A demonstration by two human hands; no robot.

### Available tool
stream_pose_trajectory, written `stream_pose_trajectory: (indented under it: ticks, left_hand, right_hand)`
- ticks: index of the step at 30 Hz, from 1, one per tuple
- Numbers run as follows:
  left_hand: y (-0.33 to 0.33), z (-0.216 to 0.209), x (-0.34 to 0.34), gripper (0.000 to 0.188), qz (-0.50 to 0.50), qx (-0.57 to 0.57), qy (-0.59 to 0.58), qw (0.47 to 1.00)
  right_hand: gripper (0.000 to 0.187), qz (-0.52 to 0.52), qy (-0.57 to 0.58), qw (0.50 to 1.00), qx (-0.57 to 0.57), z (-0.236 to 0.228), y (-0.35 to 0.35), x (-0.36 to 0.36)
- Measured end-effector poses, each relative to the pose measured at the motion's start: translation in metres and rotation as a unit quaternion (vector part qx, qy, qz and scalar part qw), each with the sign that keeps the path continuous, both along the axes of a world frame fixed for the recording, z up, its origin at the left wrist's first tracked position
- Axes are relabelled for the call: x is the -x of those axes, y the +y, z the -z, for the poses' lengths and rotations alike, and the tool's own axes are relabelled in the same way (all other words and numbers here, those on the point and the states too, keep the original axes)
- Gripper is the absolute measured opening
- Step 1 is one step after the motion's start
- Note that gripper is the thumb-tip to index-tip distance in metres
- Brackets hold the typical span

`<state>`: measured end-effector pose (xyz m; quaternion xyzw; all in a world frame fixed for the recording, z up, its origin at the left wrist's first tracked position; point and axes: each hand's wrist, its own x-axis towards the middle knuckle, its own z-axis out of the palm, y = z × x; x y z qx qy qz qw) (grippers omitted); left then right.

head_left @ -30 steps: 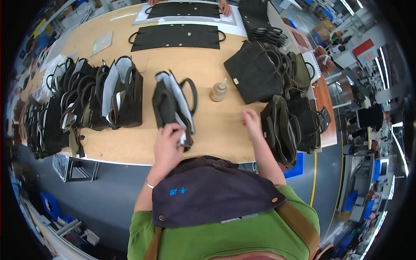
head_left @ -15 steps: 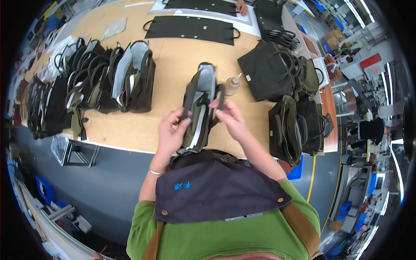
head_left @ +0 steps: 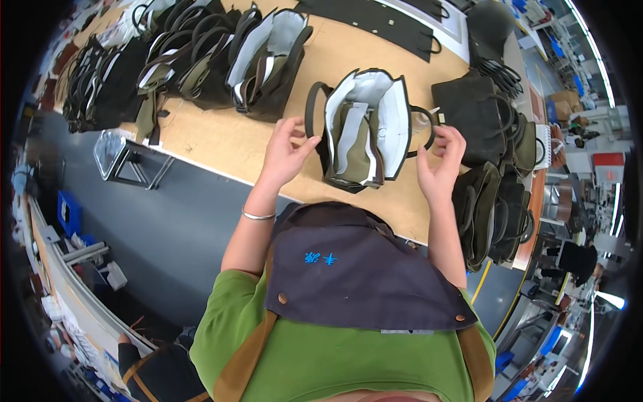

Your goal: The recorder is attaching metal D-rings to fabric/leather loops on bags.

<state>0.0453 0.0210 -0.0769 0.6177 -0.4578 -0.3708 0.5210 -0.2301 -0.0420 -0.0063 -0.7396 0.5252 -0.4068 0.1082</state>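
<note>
In front of me on the table stands a dark handbag (head_left: 328, 161), its top spread wide and its pale grey lining showing. A grey strip lies over the olive inner pocket (head_left: 358, 157). At its left side my left hand (head_left: 287, 151) has thumb and curled fingers closed on one dark handle (head_left: 312, 107). My right hand (head_left: 442, 161) holds the other handle (head_left: 430, 120) at the right side, between thumb and fingers. Beyond that handle a clear bottle (head_left: 420, 120) is partly hidden.
Several dark and olive bags stand in a row (head_left: 268, 80) at the left. More finished-looking bags (head_left: 475, 134) are at the right edge. Flat black bag panels (head_left: 375, 27) lie at the back. A metal-framed stool (head_left: 127, 157) stands below the table's front edge.
The narrow, folded bag is now turned and spread wide. My hands have moved apart with its handles, and the view has shifted so that the table contents sit differently.
</note>
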Motion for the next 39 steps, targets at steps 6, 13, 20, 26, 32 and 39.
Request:
stream_pose_trajectory:
  ticks: [6,13,20,26,32,39]
  left_hand:
    - [0.021,-0.058,0.047,0.037,0.101,0.235,-0.186,0.949]
    - [0.010,-0.042,0.060,0.020,0.147,0.039,-0.265,0.952]
    - [0.007,-0.053,0.030,0.025,0.211,-0.019,-0.002,0.977]
    - [0.009,-0.050,0.020,0.020,0.196,-0.045,-0.011,0.980]
    - [0.010,-0.050,0.007,0.015,0.137,0.019,-0.227,0.964]
    - [0.006,-0.056,0.017,0.022,0.162,-0.015,-0.128,0.978]
  right_hand:
    - [0.040,-0.382,0.270,0.870,-0.156,-0.029,-0.005,-0.020]
    - [0.048,-0.321,0.336,0.811,-0.356,-0.030,-0.028,-0.036]
    - [0.039,-0.350,0.251,0.871,-0.238,-0.014,-0.022,-0.055]
    - [0.008,-0.339,0.172,0.906,-0.186,-0.011,-0.028,-0.050]
    - [0.017,-0.304,-0.014,0.855,-0.421,-0.021,-0.038,-0.031]
    - [0.037,-0.410,0.137,0.862,-0.266,-0.028,-0.016,-0.052]
